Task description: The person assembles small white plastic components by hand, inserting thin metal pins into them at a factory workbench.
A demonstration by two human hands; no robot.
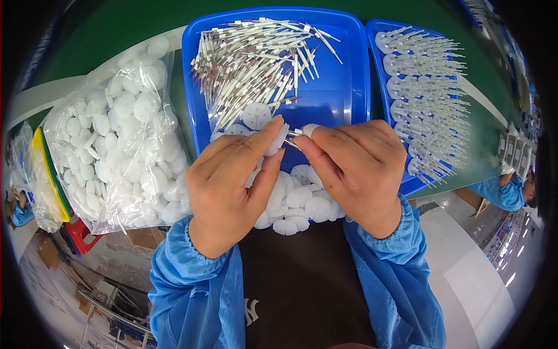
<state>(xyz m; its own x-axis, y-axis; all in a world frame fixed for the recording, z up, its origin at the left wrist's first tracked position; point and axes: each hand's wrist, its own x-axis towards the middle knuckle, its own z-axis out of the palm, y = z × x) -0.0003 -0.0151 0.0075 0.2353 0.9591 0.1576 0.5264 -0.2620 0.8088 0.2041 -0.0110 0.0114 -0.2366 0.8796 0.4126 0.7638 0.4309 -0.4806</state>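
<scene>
Between the thumb and forefinger of my left hand (224,183) is a white plastic disc (278,140), tilted on edge. My right hand (363,171) pinches a thin pale stick (292,143), whose end meets the disc's right face; whether it sits in a hole is hidden by my fingers. A white cover wraps one right fingertip. Both hands are over a blue tray (343,81). Beyond them in the tray lies a heap of thin white sticks (250,67) with dark tips. Loose white discs (299,200) are piled under and near my hands.
At the left lies a clear plastic bag (116,139) full of white discs. A second blue tray (419,184) at the right holds rows of discs with sticks attached (427,104). The table (128,26) is green. Another person's blue sleeve (504,193) shows far right.
</scene>
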